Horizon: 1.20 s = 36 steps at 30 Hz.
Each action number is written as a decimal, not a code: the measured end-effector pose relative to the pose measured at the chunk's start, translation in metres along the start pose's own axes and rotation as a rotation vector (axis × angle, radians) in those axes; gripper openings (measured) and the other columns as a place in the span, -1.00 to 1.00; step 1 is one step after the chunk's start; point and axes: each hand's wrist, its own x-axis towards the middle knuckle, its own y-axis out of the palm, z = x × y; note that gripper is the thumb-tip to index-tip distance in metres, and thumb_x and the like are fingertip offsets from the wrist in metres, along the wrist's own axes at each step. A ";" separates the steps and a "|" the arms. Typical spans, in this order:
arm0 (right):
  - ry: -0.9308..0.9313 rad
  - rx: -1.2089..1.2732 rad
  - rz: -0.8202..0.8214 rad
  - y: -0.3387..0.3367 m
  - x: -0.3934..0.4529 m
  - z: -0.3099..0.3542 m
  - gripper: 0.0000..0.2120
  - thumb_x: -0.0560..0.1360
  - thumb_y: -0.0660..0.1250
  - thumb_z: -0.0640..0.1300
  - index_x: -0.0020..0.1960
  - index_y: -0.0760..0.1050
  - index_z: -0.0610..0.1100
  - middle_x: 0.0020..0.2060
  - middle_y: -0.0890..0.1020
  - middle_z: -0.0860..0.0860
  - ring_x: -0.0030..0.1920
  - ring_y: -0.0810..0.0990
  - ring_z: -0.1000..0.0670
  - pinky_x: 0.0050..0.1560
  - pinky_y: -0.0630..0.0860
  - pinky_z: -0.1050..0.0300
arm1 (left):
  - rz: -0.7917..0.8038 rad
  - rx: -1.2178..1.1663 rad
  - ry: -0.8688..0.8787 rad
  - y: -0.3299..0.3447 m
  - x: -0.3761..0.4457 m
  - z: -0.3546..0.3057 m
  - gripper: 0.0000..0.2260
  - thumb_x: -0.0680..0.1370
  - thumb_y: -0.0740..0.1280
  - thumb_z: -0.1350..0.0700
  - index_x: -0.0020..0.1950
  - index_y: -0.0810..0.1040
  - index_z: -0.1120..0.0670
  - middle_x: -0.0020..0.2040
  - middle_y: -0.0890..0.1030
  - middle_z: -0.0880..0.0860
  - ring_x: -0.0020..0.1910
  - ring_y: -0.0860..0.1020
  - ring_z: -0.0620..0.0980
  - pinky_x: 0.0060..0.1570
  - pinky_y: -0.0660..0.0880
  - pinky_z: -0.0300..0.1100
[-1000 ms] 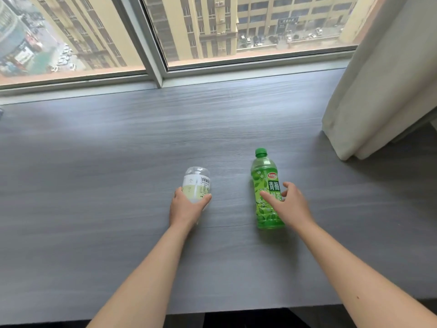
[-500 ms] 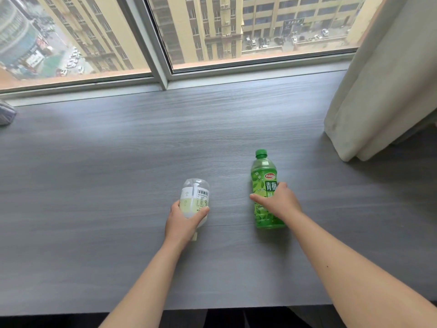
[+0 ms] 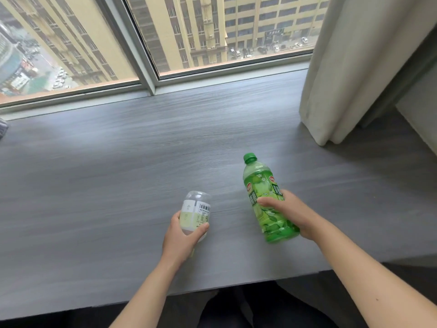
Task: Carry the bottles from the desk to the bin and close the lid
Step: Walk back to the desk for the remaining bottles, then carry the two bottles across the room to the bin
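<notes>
A green tea bottle (image 3: 262, 192) with a green cap is tilted and lifted off the grey desk (image 3: 118, 174), gripped around its middle by my right hand (image 3: 290, 214). A small clear bottle (image 3: 195, 209) with a white and pale-yellow label is held by my left hand (image 3: 182, 237), its base pointing away from me and its cap end hidden behind the hand. Both bottles hover over the near middle of the desk. The bin is not in view.
A cream curtain (image 3: 350, 67) hangs down onto the desk at the right. A large window (image 3: 189, 31) with a grey frame runs along the desk's far edge. A dark object (image 3: 2, 129) peeks in at the far left edge. The desk's front edge is close to my body.
My right hand closed around the green bottle and lifted it, tilting it. My left hand raised the small bottle. Both bottles came nearer to me.
</notes>
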 end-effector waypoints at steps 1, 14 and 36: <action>-0.005 0.017 0.005 0.001 -0.011 -0.004 -0.62 0.29 0.51 0.04 0.00 0.53 -0.12 -0.20 0.67 -0.08 -0.28 0.68 -0.03 -0.26 0.60 0.07 | 0.017 0.019 0.030 -0.001 -0.005 0.003 -0.39 0.36 0.49 -0.03 0.34 0.33 0.02 0.16 0.54 0.02 0.09 0.53 0.02 0.16 0.50 0.01; 0.013 -0.008 -0.326 0.057 -0.163 -0.112 -0.70 0.31 0.39 0.25 -0.11 0.60 0.06 -0.17 0.74 0.01 -0.23 0.72 0.09 -0.28 0.61 0.24 | 0.394 0.105 0.164 -0.034 -0.080 0.069 -0.45 0.39 0.46 0.00 0.29 0.30 -0.06 0.02 0.55 -0.04 -0.09 0.60 0.04 -0.32 0.56 -0.14; 0.466 0.203 -0.845 0.059 -0.363 -0.375 -0.52 0.30 0.48 0.16 0.04 0.43 -0.10 -0.04 0.63 -0.04 -0.02 0.60 -0.06 -0.02 0.51 0.06 | 0.696 0.752 0.502 0.064 -0.160 0.120 -0.47 0.32 0.48 -0.08 0.22 0.40 0.00 0.06 0.55 -0.03 0.04 0.54 -0.01 0.00 0.51 -0.11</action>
